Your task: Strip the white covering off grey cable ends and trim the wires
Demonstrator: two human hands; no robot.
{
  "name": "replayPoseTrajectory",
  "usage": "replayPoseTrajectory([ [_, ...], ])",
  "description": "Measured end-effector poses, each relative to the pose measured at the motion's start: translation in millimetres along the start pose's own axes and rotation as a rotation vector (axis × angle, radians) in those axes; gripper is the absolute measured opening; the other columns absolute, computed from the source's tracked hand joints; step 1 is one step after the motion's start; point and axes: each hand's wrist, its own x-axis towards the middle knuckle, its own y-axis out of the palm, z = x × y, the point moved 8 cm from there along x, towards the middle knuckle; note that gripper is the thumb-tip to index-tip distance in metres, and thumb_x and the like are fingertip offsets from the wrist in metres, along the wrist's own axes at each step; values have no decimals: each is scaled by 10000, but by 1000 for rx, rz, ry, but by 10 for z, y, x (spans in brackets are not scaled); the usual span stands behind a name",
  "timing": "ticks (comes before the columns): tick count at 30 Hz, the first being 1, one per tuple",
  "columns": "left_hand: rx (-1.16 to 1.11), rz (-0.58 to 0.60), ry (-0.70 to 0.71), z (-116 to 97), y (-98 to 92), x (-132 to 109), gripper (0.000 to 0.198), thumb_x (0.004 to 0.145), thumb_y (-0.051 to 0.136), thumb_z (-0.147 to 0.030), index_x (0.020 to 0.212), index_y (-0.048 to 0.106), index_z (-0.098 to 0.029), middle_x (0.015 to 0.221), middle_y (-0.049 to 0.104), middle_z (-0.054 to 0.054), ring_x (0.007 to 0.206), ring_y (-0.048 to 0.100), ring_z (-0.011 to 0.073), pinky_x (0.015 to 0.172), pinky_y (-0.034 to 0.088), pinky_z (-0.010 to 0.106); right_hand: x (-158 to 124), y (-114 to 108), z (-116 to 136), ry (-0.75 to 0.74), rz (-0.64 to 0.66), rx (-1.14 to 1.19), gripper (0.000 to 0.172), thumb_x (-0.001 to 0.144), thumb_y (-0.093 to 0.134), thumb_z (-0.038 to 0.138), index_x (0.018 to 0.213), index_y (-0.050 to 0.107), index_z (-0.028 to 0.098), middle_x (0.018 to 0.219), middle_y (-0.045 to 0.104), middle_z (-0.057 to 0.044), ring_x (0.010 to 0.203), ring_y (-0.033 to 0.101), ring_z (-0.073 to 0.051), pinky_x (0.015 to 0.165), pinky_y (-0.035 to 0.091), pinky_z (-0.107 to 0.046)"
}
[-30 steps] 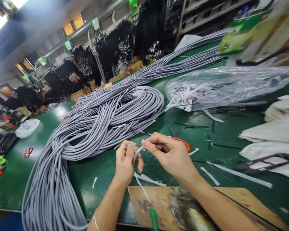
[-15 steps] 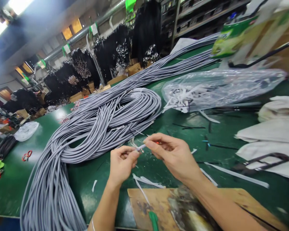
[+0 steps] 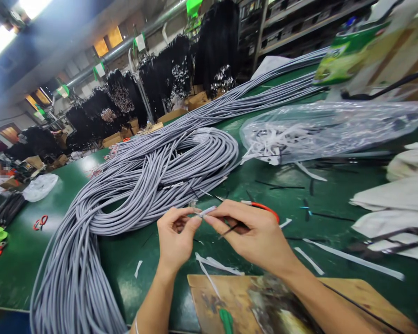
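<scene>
A short stretch of grey cable, with thin pale wires at its end, runs between my two hands. My left hand is closed, thumb and forefinger pinching it. Opposite, my right hand is closed too, its fingertips on the cable. A red-handled tool sticks out behind the right hand, and a dark pointed tip shows below its fingers; the palm hides the rest. Just beyond the hands lies a large coiled bundle of grey cables on the green table.
A clear plastic bag of white strips lies at the back right. White gloves and dark pliers rest at the right. A stained board with a green-handled tool is in front. Red-handled scissors lie left.
My right hand has turned a little, and more of the red handle and a dark tip now show. The left hand keeps its pinch. The view has shifted slightly.
</scene>
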Motion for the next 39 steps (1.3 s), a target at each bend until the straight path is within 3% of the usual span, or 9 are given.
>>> replayPoseTrajectory([
  [3,4,-9,10,2,-12,4,213,663,714,-342,737,706,-144,668,588,29,549,493,88,484,373,196,-9,6,16,-26,2,-33,136,786,544,165,674,619,186,565,594,7,436,471,-77,398,365,-193],
  [7,-214,79,-256,163,68,2,427,559,745,-500,696,643,-110,487,471,-41,351,295,10,350,196,162,-6,2,-14,-7,-30,-59,135,781,547,163,668,616,186,545,566,15,447,482,-82,396,360,-191],
  [10,-298,143,-429,219,123,-23,474,475,787,-500,620,592,-94,428,425,-62,313,211,-22,338,93,157,-4,3,-32,5,-41,-51,129,777,557,175,672,632,186,543,576,16,432,477,-80,392,363,-196],
  [15,-358,204,-504,204,151,-38,454,448,812,-452,564,573,-83,439,437,-50,307,214,-36,353,44,164,-13,-42,-24,-7,-91,-60,126,770,585,202,679,672,205,607,650,-5,448,520,-86,407,399,-208],
  [22,-332,196,-453,158,138,-33,438,489,788,-469,601,623,-79,445,382,-65,342,196,-27,377,53,180,-41,-103,178,-203,-180,-206,151,762,586,144,693,689,230,630,664,-16,530,599,-108,505,493,-213],
  [26,-277,200,-335,122,128,-1,422,540,764,-465,694,670,-84,470,347,-73,386,191,-4,392,103,188,-61,-67,246,-274,-137,-211,178,768,566,125,715,695,235,620,666,-14,520,607,-102,483,492,-197],
  [31,-68,189,-151,103,98,13,274,636,713,-376,738,703,-122,668,508,8,549,413,74,487,292,200,-71,-41,249,-292,-134,-243,188,777,551,124,710,696,222,564,649,-6,472,582,-88,459,463,-183],
  [35,201,194,-42,53,145,-11,135,639,704,-249,576,658,-139,568,392,-29,532,350,81,479,235,212,-64,-47,203,-256,-148,-293,200,789,536,167,666,690,196,500,619,-9,399,528,-85,402,414,-192],
  [39,237,201,3,10,202,-29,349,651,704,-347,411,550,-146,479,299,-46,500,276,84,480,184,240,-43,-34,130,-133,-50,-118,186,780,543,216,658,684,219,479,608,13,365,480,-76,375,393,-191],
])
